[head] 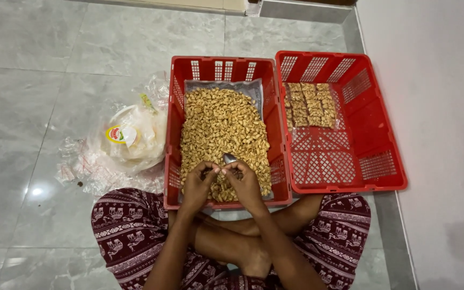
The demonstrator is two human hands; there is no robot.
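Peanuts [224,129] fill the near red crate [174,161] on the floor [38,215]; from the head view, our left hand [198,185] and right hand [245,182] meet over them, each grip pinched on a small metal spoon [229,158]; beside it, another red crate [374,134] holds packed bars [311,104]; plastic bags [130,137] lie left.

Both hands, left hand [198,184] and right hand [244,182], meet over the near end of a red crate [174,107] heaped with peanuts [222,123], pinching a small metal spoon [229,158]. To the right, touching it, a second red crate [374,107] holds packed peanut bars [310,104] at its far end. Clear plastic bags [130,137] lie on the grey floor to the left.
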